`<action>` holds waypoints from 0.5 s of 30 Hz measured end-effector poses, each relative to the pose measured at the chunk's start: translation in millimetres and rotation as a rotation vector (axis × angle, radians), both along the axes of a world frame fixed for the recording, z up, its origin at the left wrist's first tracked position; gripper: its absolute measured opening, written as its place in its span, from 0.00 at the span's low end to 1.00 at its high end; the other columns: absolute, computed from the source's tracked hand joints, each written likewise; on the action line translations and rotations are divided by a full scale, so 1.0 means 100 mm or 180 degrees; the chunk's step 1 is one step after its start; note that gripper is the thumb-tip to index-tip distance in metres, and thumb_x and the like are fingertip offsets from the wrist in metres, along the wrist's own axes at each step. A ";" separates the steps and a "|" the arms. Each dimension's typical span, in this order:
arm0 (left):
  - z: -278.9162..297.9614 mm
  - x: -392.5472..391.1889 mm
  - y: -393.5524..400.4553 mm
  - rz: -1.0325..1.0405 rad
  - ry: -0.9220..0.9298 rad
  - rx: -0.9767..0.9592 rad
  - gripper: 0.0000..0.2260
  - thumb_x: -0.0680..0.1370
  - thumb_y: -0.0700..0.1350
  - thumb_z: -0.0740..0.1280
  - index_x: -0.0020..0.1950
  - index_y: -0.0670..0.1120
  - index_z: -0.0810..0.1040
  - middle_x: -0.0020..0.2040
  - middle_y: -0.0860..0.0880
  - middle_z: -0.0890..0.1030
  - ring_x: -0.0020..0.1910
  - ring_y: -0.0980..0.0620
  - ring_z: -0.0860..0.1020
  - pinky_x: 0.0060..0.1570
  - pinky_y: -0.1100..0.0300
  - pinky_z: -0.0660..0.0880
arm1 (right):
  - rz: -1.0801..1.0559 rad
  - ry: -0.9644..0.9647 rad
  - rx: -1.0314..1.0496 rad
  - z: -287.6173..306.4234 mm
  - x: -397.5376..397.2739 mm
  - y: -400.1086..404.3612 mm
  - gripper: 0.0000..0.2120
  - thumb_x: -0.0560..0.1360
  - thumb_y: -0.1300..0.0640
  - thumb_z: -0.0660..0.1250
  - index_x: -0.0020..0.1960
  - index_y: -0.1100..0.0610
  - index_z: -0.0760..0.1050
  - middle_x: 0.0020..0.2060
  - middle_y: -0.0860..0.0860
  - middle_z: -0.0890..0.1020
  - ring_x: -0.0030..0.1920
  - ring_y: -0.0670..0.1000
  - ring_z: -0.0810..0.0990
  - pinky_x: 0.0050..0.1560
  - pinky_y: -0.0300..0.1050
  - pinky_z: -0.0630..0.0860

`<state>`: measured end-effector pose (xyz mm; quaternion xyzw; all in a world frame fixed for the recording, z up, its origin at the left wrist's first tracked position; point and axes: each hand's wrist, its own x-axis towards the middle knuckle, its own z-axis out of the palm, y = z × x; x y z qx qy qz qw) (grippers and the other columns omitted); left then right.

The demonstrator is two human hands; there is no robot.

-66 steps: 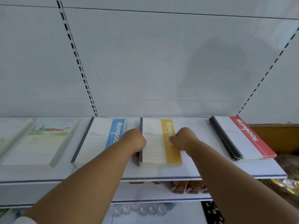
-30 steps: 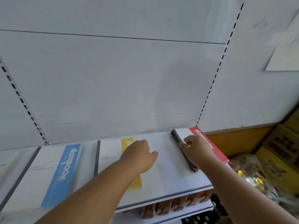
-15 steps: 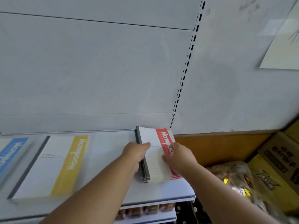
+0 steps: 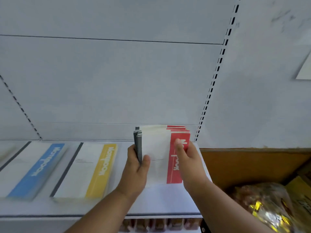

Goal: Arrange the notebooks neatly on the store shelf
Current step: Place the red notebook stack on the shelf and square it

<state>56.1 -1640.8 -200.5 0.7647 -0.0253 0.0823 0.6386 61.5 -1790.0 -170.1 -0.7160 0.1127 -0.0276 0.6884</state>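
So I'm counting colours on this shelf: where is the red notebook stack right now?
In the head view the red notebook stack is at the shelf's right end, held between the left hand and right hand, right of the yellow notebooks.

A pale grey-white panelled back wall point(image 4: 109, 78) fills most of the view, divided by thin horizontal seams. Two slotted metal uprights run along it: one point(image 4: 217, 73) slants down at the right, another point(image 4: 20, 106) crosses the lower left corner. A flat white shelf board point(image 4: 168, 202) juts out beneath the wall, with a lower tier under its front edge holding a row of brownish packets point(image 4: 159, 224), too blurred to identify. To the right stands an orange-brown board point(image 4: 249, 163), and below it a crinkled clear plastic bag point(image 4: 262, 204), possibly full of wrapped snacks. A pale sheet of paper point(image 4: 304, 68) hangs at the right edge. The light is soft and even.
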 end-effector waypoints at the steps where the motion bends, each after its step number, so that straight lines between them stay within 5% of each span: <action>1: 0.03 -0.02 0.03 -0.0069 0.0012 -0.0095 0.18 0.75 0.60 0.58 0.63 0.57 0.66 0.58 0.58 0.78 0.56 0.64 0.77 0.56 0.64 0.76 | -0.0081 0.0002 0.0097 0.05 -0.05 0.05 0.29 0.63 0.24 0.61 0.54 0.42 0.76 0.47 0.46 0.85 0.49 0.52 0.86 0.54 0.61 0.82; 5: 0.39 -0.07 0.02 0.0016 -0.0015 -0.0551 0.16 0.78 0.62 0.56 0.62 0.61 0.71 0.55 0.62 0.80 0.54 0.66 0.78 0.51 0.70 0.74 | -0.0541 0.0078 0.0365 0.31 -0.09 0.16 0.26 0.71 0.27 0.62 0.50 0.49 0.77 0.46 0.53 0.85 0.49 0.57 0.85 0.55 0.63 0.81; 9: 0.70 -0.10 -0.04 0.0300 0.0181 -0.0644 0.20 0.78 0.64 0.57 0.65 0.60 0.76 0.58 0.64 0.77 0.58 0.62 0.74 0.56 0.65 0.70 | -0.0919 0.0020 0.0351 0.44 -0.13 0.25 0.23 0.73 0.34 0.69 0.51 0.54 0.79 0.42 0.55 0.86 0.44 0.58 0.86 0.49 0.60 0.84; 12: 0.67 -0.09 -0.06 0.0527 0.0424 -0.0858 0.13 0.81 0.55 0.62 0.63 0.56 0.80 0.56 0.63 0.79 0.59 0.59 0.76 0.58 0.61 0.73 | -0.1014 0.0042 0.0242 0.42 -0.18 0.22 0.13 0.76 0.46 0.69 0.43 0.57 0.79 0.35 0.55 0.83 0.37 0.59 0.81 0.43 0.53 0.81; 15: 0.68 -0.08 -0.05 0.0586 0.0564 -0.1152 0.12 0.81 0.46 0.62 0.58 0.55 0.83 0.53 0.61 0.82 0.57 0.57 0.78 0.59 0.58 0.75 | -0.1040 0.0193 0.0232 0.48 -0.18 0.15 0.14 0.79 0.56 0.61 0.41 0.56 0.82 0.37 0.59 0.84 0.38 0.58 0.81 0.47 0.58 0.81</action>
